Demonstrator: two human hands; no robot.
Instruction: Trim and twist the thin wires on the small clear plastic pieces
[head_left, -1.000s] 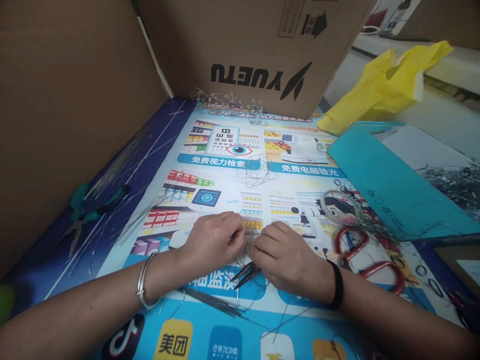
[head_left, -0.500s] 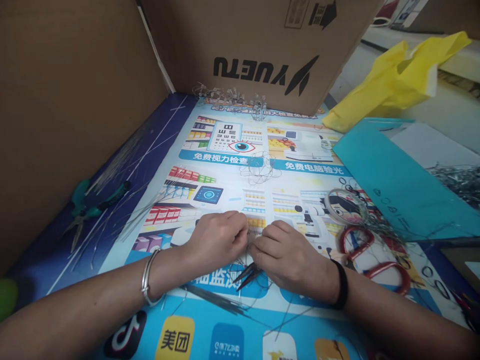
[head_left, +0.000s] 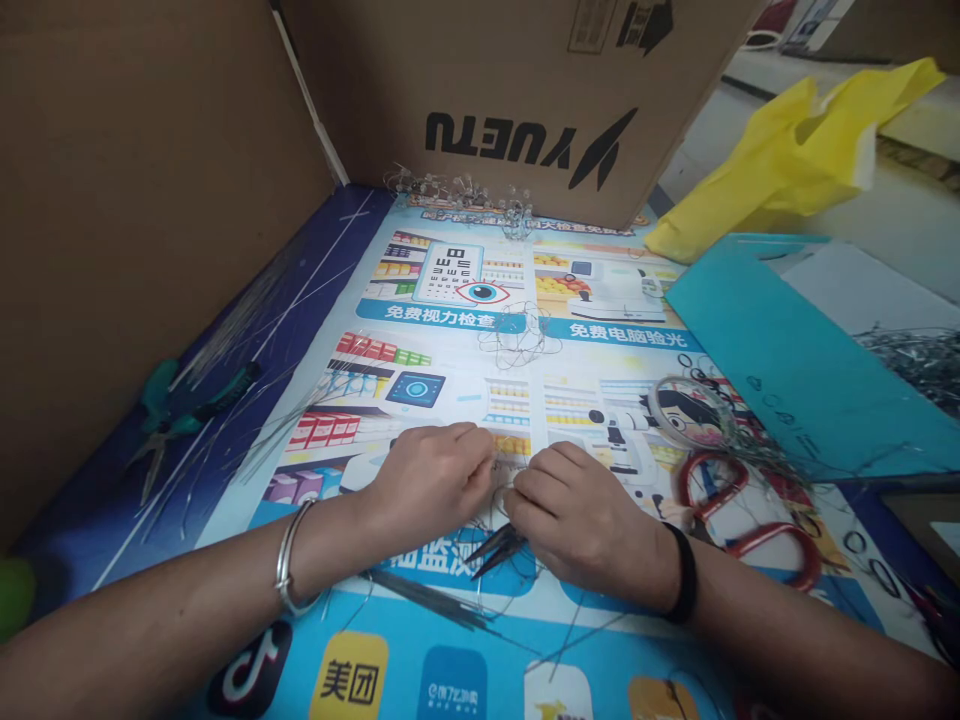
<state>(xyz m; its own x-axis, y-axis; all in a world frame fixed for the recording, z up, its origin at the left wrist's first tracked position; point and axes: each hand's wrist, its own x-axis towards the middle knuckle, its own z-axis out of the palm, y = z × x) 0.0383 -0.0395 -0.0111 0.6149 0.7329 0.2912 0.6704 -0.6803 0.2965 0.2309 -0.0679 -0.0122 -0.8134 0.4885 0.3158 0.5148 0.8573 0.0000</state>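
My left hand (head_left: 431, 480) and my right hand (head_left: 577, 515) meet fingertip to fingertip over a printed blue poster (head_left: 450, 330) on the table. Both are closed in a pinch around a thin piece of wire (head_left: 501, 472) held between them. Dark pointed pliers (head_left: 495, 548) stick out from under my right hand, lying on the poster. A silver bangle is on my left wrist and a black band on my right. A small tangle of bent wire (head_left: 519, 338) lies farther out on the poster.
A cardboard box (head_left: 517, 90) stands at the back and a cardboard wall (head_left: 127, 220) at the left. Teal-handled pliers (head_left: 176, 410) and straight wires lie left. Red-handled scissors (head_left: 739, 515), a tape ring (head_left: 686, 412), a teal sheet (head_left: 787, 360) and a yellow bag (head_left: 795, 150) lie right.
My hands stay together in the same spot, with only slight finger movement on the wire. The view tilted a little.
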